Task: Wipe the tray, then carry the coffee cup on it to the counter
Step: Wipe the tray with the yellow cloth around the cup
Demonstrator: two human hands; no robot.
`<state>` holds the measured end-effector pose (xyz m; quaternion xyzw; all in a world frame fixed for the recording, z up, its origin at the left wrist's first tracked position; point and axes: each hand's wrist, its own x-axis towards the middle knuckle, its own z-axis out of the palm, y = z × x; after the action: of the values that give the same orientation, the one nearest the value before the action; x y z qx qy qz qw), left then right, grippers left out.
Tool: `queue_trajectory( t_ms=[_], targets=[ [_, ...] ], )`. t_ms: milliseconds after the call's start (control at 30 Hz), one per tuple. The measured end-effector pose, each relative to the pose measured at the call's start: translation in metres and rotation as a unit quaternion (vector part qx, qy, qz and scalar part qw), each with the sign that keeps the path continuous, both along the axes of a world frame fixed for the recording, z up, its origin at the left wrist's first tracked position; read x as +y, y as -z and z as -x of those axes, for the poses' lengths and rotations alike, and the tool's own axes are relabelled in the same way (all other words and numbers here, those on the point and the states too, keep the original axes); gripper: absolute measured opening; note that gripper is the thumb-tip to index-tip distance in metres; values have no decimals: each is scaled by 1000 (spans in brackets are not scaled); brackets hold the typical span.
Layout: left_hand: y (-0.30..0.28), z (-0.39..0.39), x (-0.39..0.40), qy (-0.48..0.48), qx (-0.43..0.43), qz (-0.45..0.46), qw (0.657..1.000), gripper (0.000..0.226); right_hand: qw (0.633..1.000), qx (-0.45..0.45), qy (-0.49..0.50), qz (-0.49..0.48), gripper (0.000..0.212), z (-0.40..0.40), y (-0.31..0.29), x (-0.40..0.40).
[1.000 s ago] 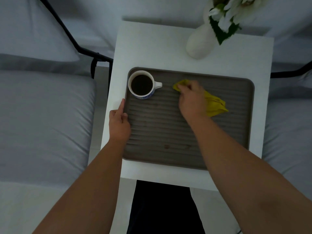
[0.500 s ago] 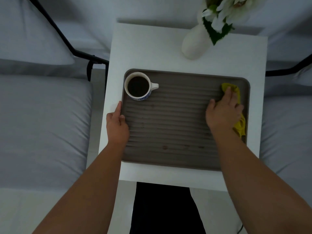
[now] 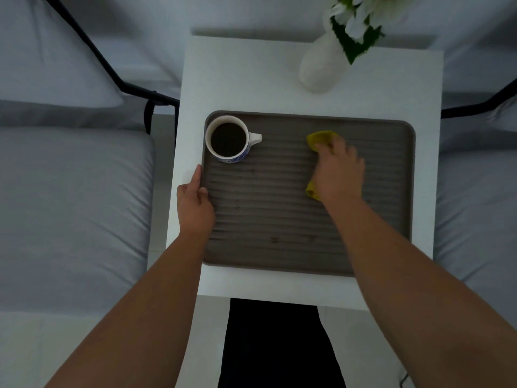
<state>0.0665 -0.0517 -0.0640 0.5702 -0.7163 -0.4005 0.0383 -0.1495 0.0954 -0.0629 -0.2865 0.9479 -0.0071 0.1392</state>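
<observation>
A brown ribbed tray [image 3: 391, 152] lies on a small white table [image 3: 246, 79]. In the tray's far left corner stands a white and blue coffee cup [image 3: 228, 139], full of dark coffee, handle pointing right. My left hand [image 3: 194, 204] grips the tray's left rim, thumb on the ribbed surface. My right hand [image 3: 338, 169] presses a yellow cloth [image 3: 320, 138] flat on the tray's middle, right of the cup; most of the cloth is hidden under the palm. Small dark specks show on the tray near its front edge.
A white vase [image 3: 321, 65] with white flowers and green leaves stands at the table's far right. Grey cushioned seats [image 3: 70, 205] with black metal frames flank the table on both sides. My dark trousers [image 3: 274, 345] show below the table's near edge.
My right hand has swept the yellow cloth from the tray's right end back toward the middle. Before that it went from middle to right. Left hand and cup have stayed put.
</observation>
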Motion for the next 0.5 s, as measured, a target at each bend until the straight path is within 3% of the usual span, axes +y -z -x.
queue_trajectory(
  t_ms=[167, 267, 367, 500],
  targets=[
    [1, 0, -1, -9, 1, -4, 1000, 48, 983, 15, 182, 2, 42, 32, -7, 65],
    [3, 0, -1, -4, 2, 0, 1000, 49, 971, 6, 237, 18, 50, 19, -5, 61],
    [6, -2, -1, 6, 6, 4, 1000, 49, 977, 2, 209, 30, 56, -8, -2, 29],
    [7, -3, -2, 11, 3, 8, 1000, 49, 997, -44, 50, 27, 62, -59, -3, -25]
  ],
)
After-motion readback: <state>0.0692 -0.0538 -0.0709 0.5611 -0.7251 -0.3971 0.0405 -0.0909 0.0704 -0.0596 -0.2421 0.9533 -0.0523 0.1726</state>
